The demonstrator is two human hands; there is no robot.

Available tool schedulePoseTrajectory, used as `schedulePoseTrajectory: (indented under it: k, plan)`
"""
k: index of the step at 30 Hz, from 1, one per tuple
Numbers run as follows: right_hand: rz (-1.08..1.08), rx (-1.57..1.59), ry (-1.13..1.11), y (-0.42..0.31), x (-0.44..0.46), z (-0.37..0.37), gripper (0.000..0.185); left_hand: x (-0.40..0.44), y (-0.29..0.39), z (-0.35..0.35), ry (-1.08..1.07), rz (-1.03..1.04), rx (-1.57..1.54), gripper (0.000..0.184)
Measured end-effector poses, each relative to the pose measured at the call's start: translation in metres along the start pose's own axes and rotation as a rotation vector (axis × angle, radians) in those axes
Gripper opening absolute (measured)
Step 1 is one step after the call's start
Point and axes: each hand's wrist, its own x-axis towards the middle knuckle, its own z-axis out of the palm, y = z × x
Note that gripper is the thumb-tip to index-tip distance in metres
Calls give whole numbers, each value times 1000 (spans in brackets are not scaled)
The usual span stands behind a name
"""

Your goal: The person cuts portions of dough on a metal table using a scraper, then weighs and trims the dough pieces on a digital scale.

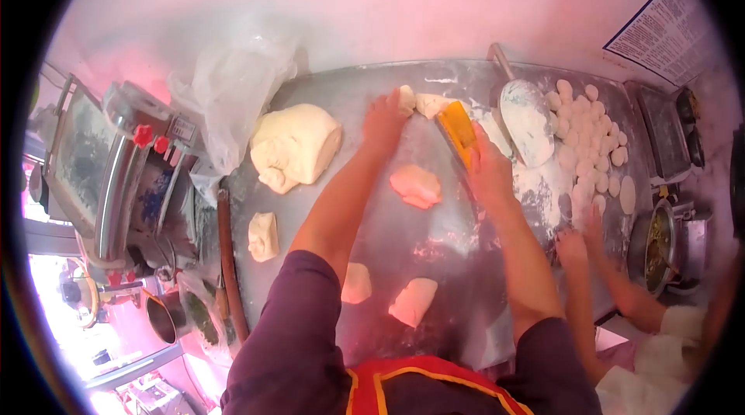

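Note:
My right hand (490, 170) grips a dough scraper (458, 126) with a yellow handle, its edge down by a strip of dough (431, 105) at the back of the worktop. At the other end of that strip, my left hand (384, 126) is curled against a small dough piece (407, 100); part of its grip is hidden. A large dough mass (296, 145) sits to the left. Below my hands lie cut chunks of dough, one (416, 186) between my forearms and others (264, 236) (413, 302) nearer the left side and front.
A metal scoop (528, 121) with flour rests right of my scraper. Many small dough balls (582, 135) cluster farther right, where a co-worker's hands (574, 248) touch the worktop. A rolling pin (226, 260) lies along the left edge, near a plastic bag (237, 89) and a machine (116, 182).

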Motion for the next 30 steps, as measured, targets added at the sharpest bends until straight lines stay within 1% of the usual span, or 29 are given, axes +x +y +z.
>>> schedulePoseTrajectory:
  k: [2, 4, 6, 8, 10, 11, 13, 14, 17, 20, 22, 23, 25, 26, 27, 29, 30]
  plan:
    - [-12, -34, 51, 4, 13, 6, 51, 6, 5, -18, -55, -83, -61, 59]
    - [-3, -100, 82, 8, 30, 11, 51, 26, -23, -6, 34, 77, 84, 50]
    - [-20, -101, 117, 14, 47, 13, 50, 34, -35, 3, 119, 65, 3, 39]
    - [-9, -112, 116, 16, 51, 12, 50, 32, -16, -23, 198, -124, -306, 28]
    - [28, -131, 84, 11, 50, 4, 49, 36, -28, -10, 287, -165, -449, 23]
    - [15, -81, 110, 10, 45, -1, 49, 38, -34, -2, 333, -184, -521, 20]
    - [-12, 18, 165, 7, 22, -13, 49, 26, -7, -40, 208, -156, -533, 23]
    - [29, 67, 181, 4, 10, -20, 49, 14, 5, -52, 144, -144, -540, 24]
    - [138, 198, 225, -3, -23, -36, 48, -17, 1, -23, -48, 331, -23, 42]
    - [182, 256, 233, -3, -41, -37, 49, -20, 10, -31, 83, 80, -38, 50]
    - [184, 243, 210, 5, -48, -29, 52, -6, 2, -32, 237, 239, 52, 51]
    - [215, 289, 219, 6, -47, -26, 52, -2, -1, -31, 316, 314, 93, 52]
    - [266, 387, 247, 6, -31, -15, 52, 2, 11, -35, 18, 171, 50, 51]
    - [201, 400, 275, 14, -19, -3, 53, 6, 14, -37, -128, 99, 29, 51]
    - [138, 412, 304, 25, -4, 12, 53, 10, 6, -31, -83, 146, 45, 52]
    - [107, 409, 304, 30, 20, 24, 54, 21, -30, -7, -1, 243, 74, 55]
    - [134, 396, 274, 25, 31, 29, 54, 24, -46, 0, -10, 108, -21, 53]
